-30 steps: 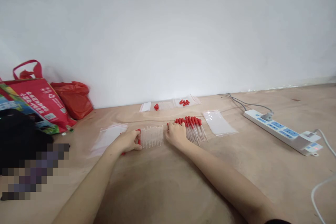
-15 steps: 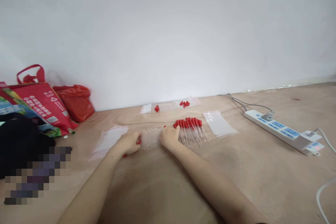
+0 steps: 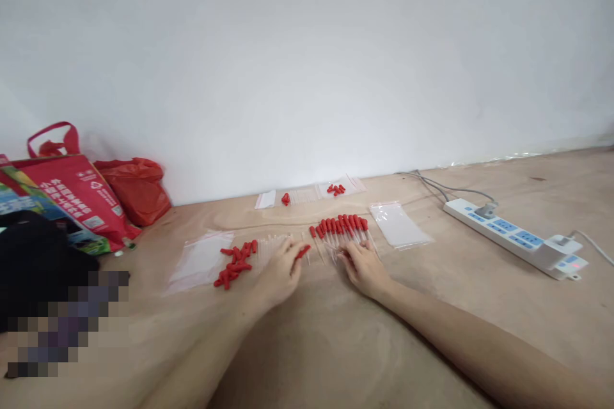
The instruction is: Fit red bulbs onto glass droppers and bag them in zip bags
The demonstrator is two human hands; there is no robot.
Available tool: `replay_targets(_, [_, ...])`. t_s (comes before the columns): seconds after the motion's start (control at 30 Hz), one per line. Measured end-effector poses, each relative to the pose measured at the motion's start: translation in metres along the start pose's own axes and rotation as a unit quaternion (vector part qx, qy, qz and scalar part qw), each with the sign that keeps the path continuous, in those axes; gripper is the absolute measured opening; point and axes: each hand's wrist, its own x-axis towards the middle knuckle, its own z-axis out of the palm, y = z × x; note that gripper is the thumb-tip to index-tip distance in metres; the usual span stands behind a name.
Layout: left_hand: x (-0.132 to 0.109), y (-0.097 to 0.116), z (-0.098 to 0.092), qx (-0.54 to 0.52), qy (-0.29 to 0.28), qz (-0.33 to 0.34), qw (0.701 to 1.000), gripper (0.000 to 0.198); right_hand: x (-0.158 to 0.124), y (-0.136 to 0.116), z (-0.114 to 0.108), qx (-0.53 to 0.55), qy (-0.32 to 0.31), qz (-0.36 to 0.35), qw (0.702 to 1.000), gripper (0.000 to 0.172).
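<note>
My left hand [image 3: 282, 271] is closed, with a red rubber bulb [image 3: 303, 251] pinched at its fingertips. It partly covers a row of clear thin tubes [image 3: 268, 246]. To its left lies a loose heap of red rubber bulbs [image 3: 235, 265]. My right hand [image 3: 365, 271] rests over the lower ends of a row of droppers [image 3: 341, 225], tubes with red bulbs on top. Its fingers are apart and touch the tubes; nothing shows clearly gripped in them. One dropper [image 3: 316, 243] lies at the left end of that row, between my hands.
Clear zip bags lie left [image 3: 199, 259] and right [image 3: 400, 227]. Near the wall are more bulbs [image 3: 336, 190] on a bag and thin tubes [image 3: 303, 196]. A power strip [image 3: 513, 236] with cables is at right. A red shopping bag [image 3: 71, 195] and black item [image 3: 43, 262] stand left.
My left hand has moved right from the bulb heap, bringing a red bulb over the clear tubes. My right hand has shifted right, from the clear tubes to the capped droppers.
</note>
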Motion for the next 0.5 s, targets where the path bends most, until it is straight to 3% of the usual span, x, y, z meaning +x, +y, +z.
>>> replay_targets(0.1, [-0.01,0.015,0.034,-0.051,0.003,0.06,0.997,0.034,-0.019,0.013,-0.016,0.021,0.003,-0.024,0.999,0.016])
replay_targets(0.17, [-0.015,0.019,0.046,-0.064,-0.003,0.071,0.995,0.033,-0.022,0.014,-0.022,0.03,-0.004,-0.027,0.999,0.014])
replay_targets(0.37, [-0.015,0.017,0.048,-0.088,-0.002,0.039,0.995,0.011,-0.014,0.003,-0.022,0.056,-0.033,-0.057,0.996,0.01])
replay_targets(0.5, [-0.013,0.014,0.048,-0.13,0.021,-0.002,0.991,0.009,-0.014,0.002,-0.023,0.064,-0.041,-0.063,0.995,0.01])
